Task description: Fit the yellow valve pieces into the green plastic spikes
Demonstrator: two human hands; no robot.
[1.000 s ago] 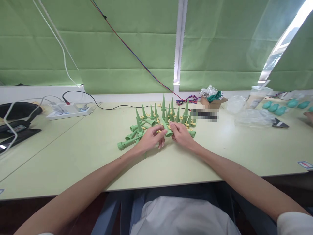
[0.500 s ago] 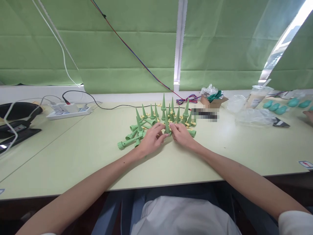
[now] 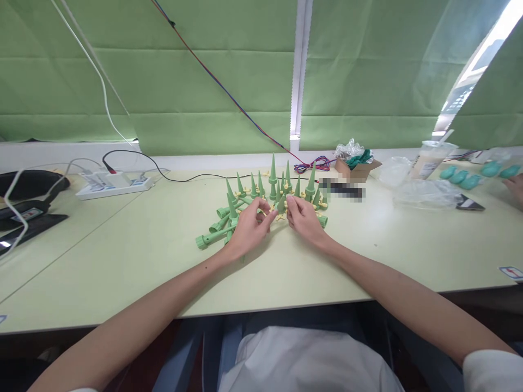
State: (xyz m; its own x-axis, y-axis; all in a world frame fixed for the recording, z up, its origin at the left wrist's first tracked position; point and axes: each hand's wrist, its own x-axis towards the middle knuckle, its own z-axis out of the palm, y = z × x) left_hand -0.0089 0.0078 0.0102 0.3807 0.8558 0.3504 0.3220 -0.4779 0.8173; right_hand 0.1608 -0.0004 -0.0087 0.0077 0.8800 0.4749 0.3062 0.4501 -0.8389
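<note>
A cluster of green cone-shaped spikes [image 3: 273, 182] with small yellow fittings stands upright in the middle of the pale green table [image 3: 143, 245]. Several more green spikes [image 3: 214, 234] lie flat at the cluster's left. My left hand [image 3: 249, 228] and my right hand [image 3: 303, 218] meet at the cluster's near edge. Both pinch one green spike [image 3: 281, 203] that stands upright between their fingertips.
A white power strip [image 3: 114, 185] with cables and black devices [image 3: 24, 209] lie at the left. A small cardboard box [image 3: 356, 167], clear plastic bags [image 3: 425, 193], a plastic cup [image 3: 431, 159] and teal parts [image 3: 460, 177] sit at the right. Another person's hand [image 3: 515, 188] shows at the far right edge.
The spike I held tilted on its side a second ago now stands upright among the cluster. Both hands have shifted slightly away from me.
</note>
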